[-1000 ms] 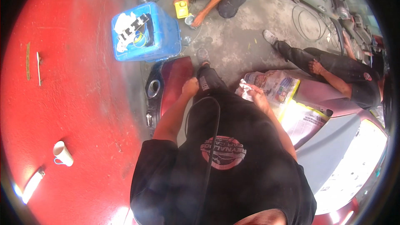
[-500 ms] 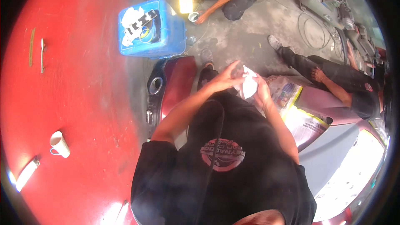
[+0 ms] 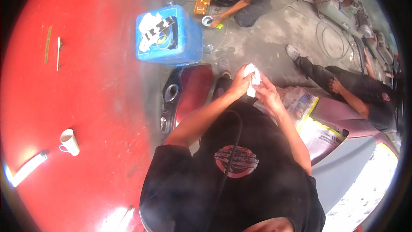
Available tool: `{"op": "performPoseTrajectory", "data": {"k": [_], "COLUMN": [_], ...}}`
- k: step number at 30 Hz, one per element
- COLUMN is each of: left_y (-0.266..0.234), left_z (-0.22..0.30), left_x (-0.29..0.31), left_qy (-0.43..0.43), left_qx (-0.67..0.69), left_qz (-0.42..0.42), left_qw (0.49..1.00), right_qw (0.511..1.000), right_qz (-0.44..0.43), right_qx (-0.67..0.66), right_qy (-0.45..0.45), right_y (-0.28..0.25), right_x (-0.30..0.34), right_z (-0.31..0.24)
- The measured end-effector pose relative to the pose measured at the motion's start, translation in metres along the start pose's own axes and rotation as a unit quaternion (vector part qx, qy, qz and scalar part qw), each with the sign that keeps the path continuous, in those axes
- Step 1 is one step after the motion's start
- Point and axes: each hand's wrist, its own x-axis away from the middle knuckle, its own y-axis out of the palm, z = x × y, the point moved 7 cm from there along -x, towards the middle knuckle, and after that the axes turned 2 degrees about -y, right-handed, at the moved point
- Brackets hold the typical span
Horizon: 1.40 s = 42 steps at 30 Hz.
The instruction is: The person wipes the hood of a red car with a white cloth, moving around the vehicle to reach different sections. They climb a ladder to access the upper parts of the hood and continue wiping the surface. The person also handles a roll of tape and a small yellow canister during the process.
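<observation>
In front of my chest I hold a crumpled white cloth (image 3: 252,78), possibly paper, between both hands. My left hand (image 3: 240,85) is closed on its left side, with the fingers wrapped round it. My right hand (image 3: 268,93) grips it from the right, its fingers bent against the lower part. Some of the fingertips are hidden by the folds. Just below my hands is the front of my black shirt (image 3: 193,189).
A blue plastic box (image 3: 191,38) with rags and tape on its lid stands ahead left, a dark red bumper (image 3: 195,92) nearer. A grey panel (image 3: 343,163) masked with newspaper lies right. One co-worker (image 3: 253,0) crouches ahead; another (image 3: 356,86) is at right. A mug (image 3: 69,142) is left.
My left hand has come in from an open, spread pose and closed on the white cloth. The cloth has shifted slightly up and left. The whole view has swung a little.
</observation>
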Motion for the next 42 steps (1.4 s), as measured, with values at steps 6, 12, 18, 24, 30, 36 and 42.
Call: {"op": "performPoseTrajectory", "data": {"k": [6,12,18,24,30,36,42], "left_y": [-0.045,-0.168,-0.317,-0.443,-0.475,-0.321,-0.214], "left_z": [-0.031,-0.03,0.013,0.064,0.005,-0.188,-0.192], "left_x": [-0.012,-0.012,-0.05,-0.085,-0.096,-0.041,-0.083], "left_qy": [-0.009,-0.061,0.018,0.033,-0.068,-0.194,-0.104], "left_qx": [0.043,0.078,-0.02,-0.117,-0.359,-0.386,-0.444], "left_qz": [0.113,0.272,0.437,0.421,0.397,0.081,-0.227], "left_qw": [0.993,0.957,0.899,0.899,0.842,0.898,0.86], "right_qw": [0.985,0.993,0.992,0.985,0.921,0.826,0.931], "right_qz": [-0.027,-0.015,0.08,0.125,0.116,0.061,0.152], "right_qx": [0.169,0.117,0.085,0.089,0.372,0.557,0.312], "right_qy": [0.005,0.031,0.046,0.076,0.013,0.06,0.11], "right_y": [0.008,-0.023,-0.079,-0.105,-0.134,-0.214,-0.198], "right_x": [0.004,-0.007,-0.014,-0.034,-0.051,-0.026,0.03], "right_z": [-0.006,0.027,0.043,0.054,0.056,0.171,0.227]}}
